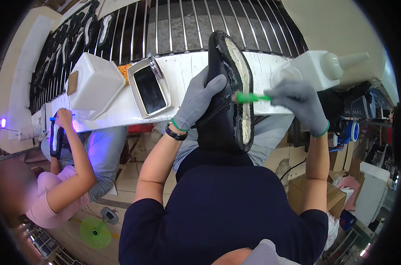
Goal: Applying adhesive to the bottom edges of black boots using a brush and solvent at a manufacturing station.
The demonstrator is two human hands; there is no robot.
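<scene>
A black boot (216, 126) is held over my lap with its underside turned to the right, showing a cream-coloured middle strip (241, 66) inside a shiny black rim. My left hand (193, 101), in a grey glove, is wrapped around the boot's shaft, the thumb lying on its upper side. In my gloved right hand (300, 104) is a small brush with a green handle (253, 97). Its tip is at the boot's edge by the cream strip; contact cannot be made out for certain. The right hand looks slightly blurred.
A white bench (182, 66) carries a shallow tray with a dark inside (149, 90), a white jug (92, 81) and a white bottle (313, 66). Beyond are metal bars (182, 26) and several black shoes (76, 44). At left a co-worker (61, 190) handles another shoe.
</scene>
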